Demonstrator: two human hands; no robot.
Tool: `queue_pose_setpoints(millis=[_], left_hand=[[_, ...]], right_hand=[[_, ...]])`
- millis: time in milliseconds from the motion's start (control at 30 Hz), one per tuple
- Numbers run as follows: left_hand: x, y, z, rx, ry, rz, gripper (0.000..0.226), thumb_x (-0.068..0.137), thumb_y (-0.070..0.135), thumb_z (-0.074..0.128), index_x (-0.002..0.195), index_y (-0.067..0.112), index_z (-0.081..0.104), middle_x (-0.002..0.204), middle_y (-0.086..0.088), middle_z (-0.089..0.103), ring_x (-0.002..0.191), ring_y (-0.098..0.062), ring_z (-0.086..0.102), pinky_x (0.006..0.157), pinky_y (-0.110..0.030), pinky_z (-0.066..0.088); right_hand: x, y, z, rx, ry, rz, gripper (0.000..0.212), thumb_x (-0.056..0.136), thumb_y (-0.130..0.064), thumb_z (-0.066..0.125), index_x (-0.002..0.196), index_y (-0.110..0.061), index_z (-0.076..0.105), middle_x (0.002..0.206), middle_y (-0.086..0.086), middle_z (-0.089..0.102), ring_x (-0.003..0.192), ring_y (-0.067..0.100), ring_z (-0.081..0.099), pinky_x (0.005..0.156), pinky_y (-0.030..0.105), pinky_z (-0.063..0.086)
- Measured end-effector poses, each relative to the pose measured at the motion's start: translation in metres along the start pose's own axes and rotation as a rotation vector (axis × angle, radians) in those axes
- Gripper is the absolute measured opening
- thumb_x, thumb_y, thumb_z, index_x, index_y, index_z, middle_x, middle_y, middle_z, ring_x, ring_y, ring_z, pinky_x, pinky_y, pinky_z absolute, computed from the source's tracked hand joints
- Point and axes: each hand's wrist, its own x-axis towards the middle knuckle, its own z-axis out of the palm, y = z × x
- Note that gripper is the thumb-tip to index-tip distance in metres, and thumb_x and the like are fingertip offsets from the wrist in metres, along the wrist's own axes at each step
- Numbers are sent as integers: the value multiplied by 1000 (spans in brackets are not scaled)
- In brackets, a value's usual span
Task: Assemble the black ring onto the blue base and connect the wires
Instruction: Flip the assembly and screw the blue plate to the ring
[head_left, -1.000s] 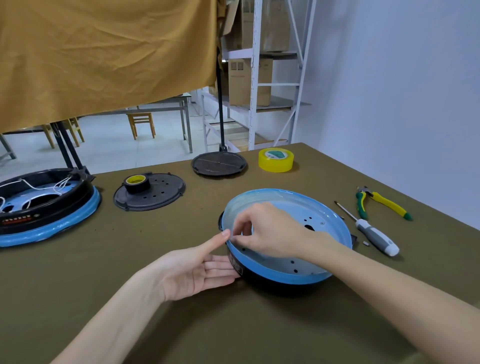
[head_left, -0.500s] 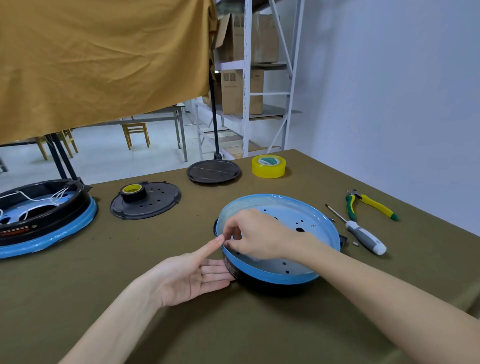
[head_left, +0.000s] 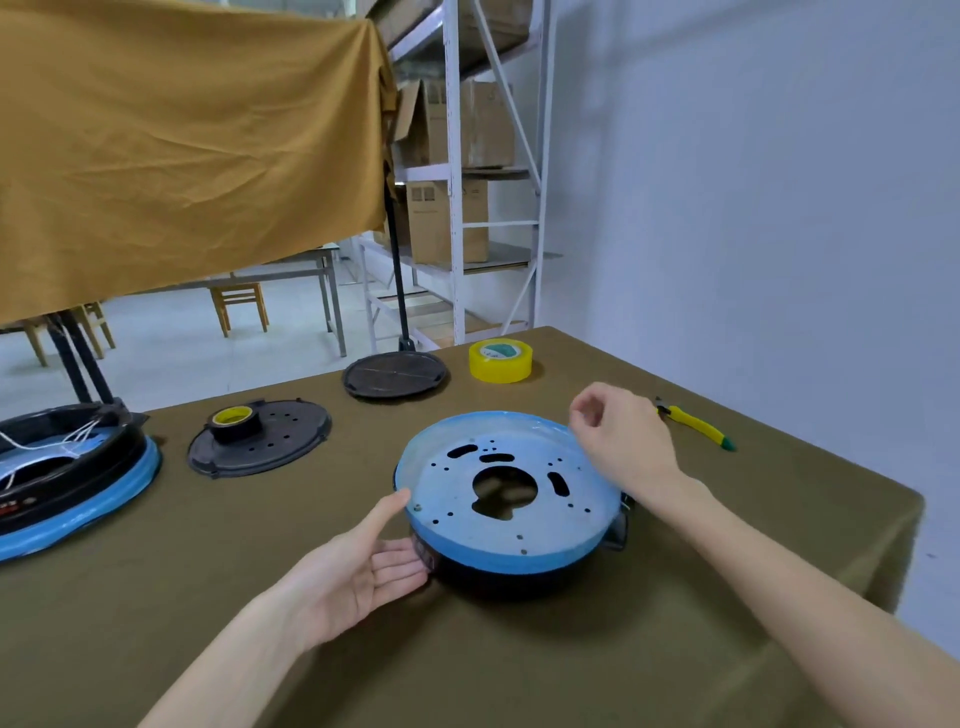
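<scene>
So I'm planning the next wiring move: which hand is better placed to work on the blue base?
Probably the right hand: it hangs free over the blue base, at its far rim, fingers curled, holding nothing. The left hand rests open against the near-left side, steadying it.

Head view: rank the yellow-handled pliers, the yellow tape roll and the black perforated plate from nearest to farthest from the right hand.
From the right hand:
1. Yellow-handled pliers, just to its right near the table edge.
2. Yellow tape roll, behind it toward the far edge.
3. Black perforated plate, far left across the table.
</scene>
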Motion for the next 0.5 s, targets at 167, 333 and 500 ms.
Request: queue_pose_setpoints(millis=[167,333,500], left_hand=[[0,0,1,12,4,5,91,61,49,90,122,-10,58,105,-26,77,95,-32,78,66,-35,65],[-1,1,1,16,-15,-3,88,65,49,88,123,-11,58,108,-26,76,97,-31,78,67,-35,66],[-3,0,0,13,-32,5,87,66,49,87,123,-11,58,110,-26,76,99,-31,78,72,-37,66]], right_hand=[[-2,70,-13,-520,-137,318,39,98,-35,57,129,-12,52,132,18,56,124,38,55,100,43,43],[-19,93,-4,-718,-293,263,28,104,-36,47,120,-14,55,127,10,62,115,31,62,80,36,40],[-16,75,-18,-375,-10,201,22,101,-27,58,114,-10,58,115,12,56,88,33,61,65,36,41]])
